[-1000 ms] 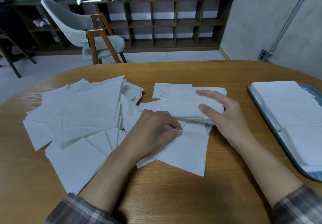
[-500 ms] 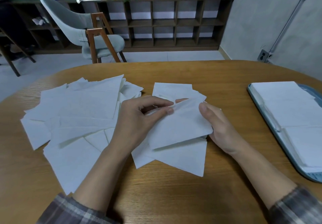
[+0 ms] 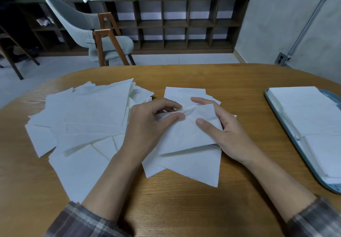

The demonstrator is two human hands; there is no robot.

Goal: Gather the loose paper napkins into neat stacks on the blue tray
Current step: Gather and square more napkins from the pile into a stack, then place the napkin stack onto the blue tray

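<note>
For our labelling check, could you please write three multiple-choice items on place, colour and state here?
1. The tray lies on the table's A right side B left side C middle.
2. Its rim is A red B blue C green.
3. The lifted napkin is A lying untouched B held by the left hand and right hand C on the tray.
Answers: 1 A, it sits at the right edge; 2 B, its edge shows blue; 3 B, fingers of both hands grip it.
</note>
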